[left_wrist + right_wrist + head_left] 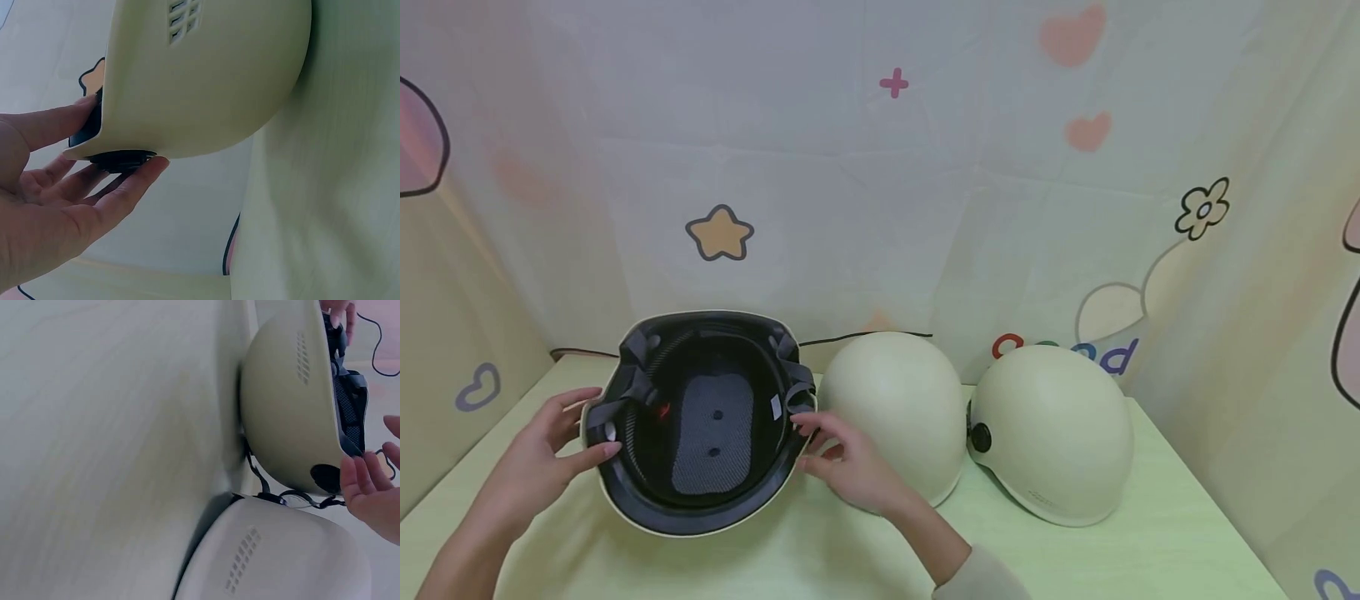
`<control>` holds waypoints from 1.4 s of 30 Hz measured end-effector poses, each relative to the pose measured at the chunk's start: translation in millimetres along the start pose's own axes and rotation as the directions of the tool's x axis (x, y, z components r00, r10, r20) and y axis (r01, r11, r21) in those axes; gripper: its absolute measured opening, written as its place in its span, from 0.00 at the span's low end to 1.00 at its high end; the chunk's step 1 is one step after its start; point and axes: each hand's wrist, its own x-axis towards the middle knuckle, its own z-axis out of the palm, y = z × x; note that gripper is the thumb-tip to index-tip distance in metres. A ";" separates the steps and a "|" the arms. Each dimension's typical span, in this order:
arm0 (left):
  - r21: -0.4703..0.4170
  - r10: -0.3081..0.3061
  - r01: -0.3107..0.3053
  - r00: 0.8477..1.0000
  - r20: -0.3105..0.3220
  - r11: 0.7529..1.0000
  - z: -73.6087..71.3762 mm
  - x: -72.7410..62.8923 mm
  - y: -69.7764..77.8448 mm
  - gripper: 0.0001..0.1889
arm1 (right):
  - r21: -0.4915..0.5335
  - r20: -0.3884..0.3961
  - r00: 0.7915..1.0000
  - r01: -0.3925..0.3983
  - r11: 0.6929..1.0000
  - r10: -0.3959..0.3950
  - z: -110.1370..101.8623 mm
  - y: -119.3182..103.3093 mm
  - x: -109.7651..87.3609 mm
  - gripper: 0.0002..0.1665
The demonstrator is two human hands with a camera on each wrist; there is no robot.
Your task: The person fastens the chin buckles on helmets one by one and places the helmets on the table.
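A cream helmet (707,529) sits on the table with its opening turned toward the head camera, showing black padding, dark straps and a mesh liner. My left hand (538,454) holds its left rim, the thumb inside and the fingers outside beside a black round fitting (122,159). At the opposite rim, my right hand (853,467) has its fingertips on the edge near a black disc (326,478). A second cream helmet (895,408) rests dome up just beyond the right hand. Farther right lies a third one (1052,433), with a black side disc.
The pale green table (1172,500) ends against a printed cloth backdrop (850,208) with cloth sides. A dark strap (255,469) hangs between the held helmet and its neighbour. A thin black line (865,335) runs along the back.
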 end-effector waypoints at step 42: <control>0.164 0.044 -0.034 0.997 -0.059 0.986 -2.0 4.9 15.3 0.26 | -0.004 -0.117 0.992 -0.050 0.999 0.049 -19.9 -0.2 13.9 0.25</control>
